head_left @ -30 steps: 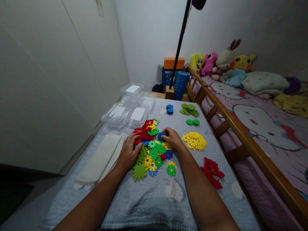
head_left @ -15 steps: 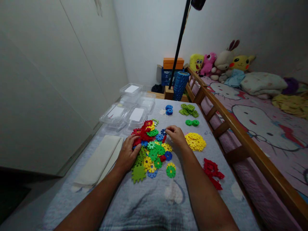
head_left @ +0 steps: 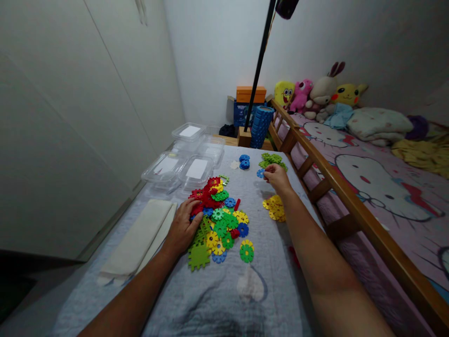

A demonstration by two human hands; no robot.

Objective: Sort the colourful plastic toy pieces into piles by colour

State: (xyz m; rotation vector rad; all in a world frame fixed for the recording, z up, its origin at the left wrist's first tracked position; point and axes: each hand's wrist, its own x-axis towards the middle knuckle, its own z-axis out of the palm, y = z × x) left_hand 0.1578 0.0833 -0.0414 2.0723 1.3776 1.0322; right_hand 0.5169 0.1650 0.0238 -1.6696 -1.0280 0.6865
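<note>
A folded cloth (head_left: 142, 234) lies at about nine o'clock from the left hand (head_left: 184, 223), whose grip is loosely spread, fingertips on the red pieces (head_left: 210, 200) of the mixed pile (head_left: 220, 228). At one o'clock from that pile sits a stack of blue discs (head_left: 244, 162) — and at four o'clock from the stack, the right hand (head_left: 278, 178) pinches a blue disc (head_left: 260, 173) between its fingertips, with light-green pieces (head_left: 272, 159) at one o'clock from that disc and yellow discs (head_left: 276, 208) at five.
</note>
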